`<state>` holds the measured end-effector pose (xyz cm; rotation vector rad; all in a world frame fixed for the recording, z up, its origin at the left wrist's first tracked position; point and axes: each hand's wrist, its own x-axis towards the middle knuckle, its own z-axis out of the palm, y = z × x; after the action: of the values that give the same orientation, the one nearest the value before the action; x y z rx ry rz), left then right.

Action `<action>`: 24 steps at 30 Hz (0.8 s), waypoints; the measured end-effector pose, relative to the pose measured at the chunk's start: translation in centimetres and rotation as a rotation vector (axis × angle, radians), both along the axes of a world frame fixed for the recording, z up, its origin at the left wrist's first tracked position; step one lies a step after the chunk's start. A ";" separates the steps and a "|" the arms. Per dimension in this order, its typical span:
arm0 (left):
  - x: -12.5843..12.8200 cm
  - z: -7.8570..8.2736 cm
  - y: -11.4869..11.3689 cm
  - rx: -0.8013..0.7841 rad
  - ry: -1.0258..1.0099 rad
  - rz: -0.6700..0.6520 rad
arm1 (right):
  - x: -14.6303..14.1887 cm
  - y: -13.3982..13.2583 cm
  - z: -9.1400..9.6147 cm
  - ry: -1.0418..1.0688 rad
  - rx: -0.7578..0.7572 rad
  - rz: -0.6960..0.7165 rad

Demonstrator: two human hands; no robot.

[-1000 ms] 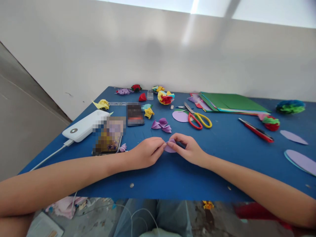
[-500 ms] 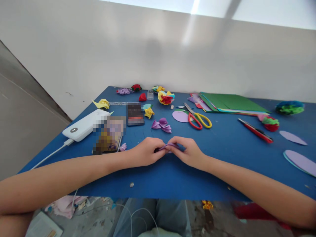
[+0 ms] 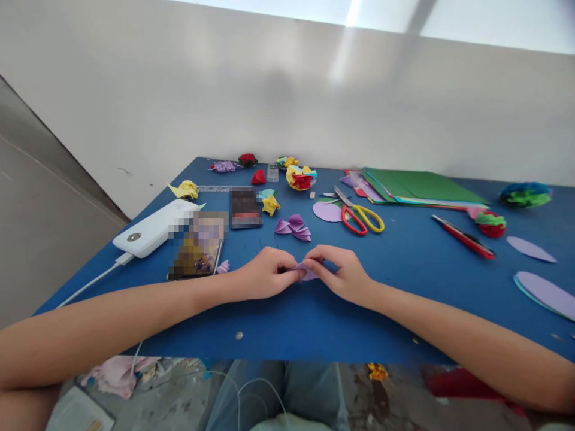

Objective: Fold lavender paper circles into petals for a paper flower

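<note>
A small piece of purple paper point(image 3: 308, 273) is pinched between my two hands above the front middle of the blue table. My left hand point(image 3: 271, 273) grips its left side with thumb and fingers. On the right side, my right hand point(image 3: 338, 272) holds it the same way. Fingers cover much of the paper, so its full shape is hidden. Just beyond my hands lies a cluster of folded purple paper petals point(image 3: 293, 227). Past that, scissors point(image 3: 359, 215) with one red and one yellow handle rest partly over a round lilac paper piece point(image 3: 327, 211).
A white power bank point(image 3: 155, 227) with a cable, a phone point(image 3: 204, 251) and a dark device point(image 3: 245, 208) occupy the left. Paper flowers point(image 3: 301, 178) line the back. Coloured sheets point(image 3: 422, 187), a red cutter point(image 3: 465, 237) and lilac ovals point(image 3: 545, 292) lie right.
The purple paper has turned between my fingers, and more of its flat pale face shows. My hands stay almost in the same place, shifted very slightly.
</note>
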<state>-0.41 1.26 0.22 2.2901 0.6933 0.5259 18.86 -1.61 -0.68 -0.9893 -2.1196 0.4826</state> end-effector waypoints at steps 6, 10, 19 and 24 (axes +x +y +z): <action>0.0 -0.1 0.0 0.001 -0.004 -0.007 | 0.0 -0.1 -0.1 -0.043 0.056 -0.009; 0.0 -0.1 0.0 -0.015 -0.004 0.003 | 0.2 0.0 -0.3 -0.119 0.115 -0.042; 0.1 -0.1 0.0 -0.023 0.023 0.018 | 0.6 0.5 -1.2 -0.218 0.165 0.003; 0.0 -0.2 0.0 0.001 0.017 -0.081 | 0.5 0.2 -0.7 -0.216 0.128 0.089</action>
<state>-0.44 1.27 0.00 2.3151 0.6062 0.4695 19.34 -1.44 -1.35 -0.9115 -2.3624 0.2887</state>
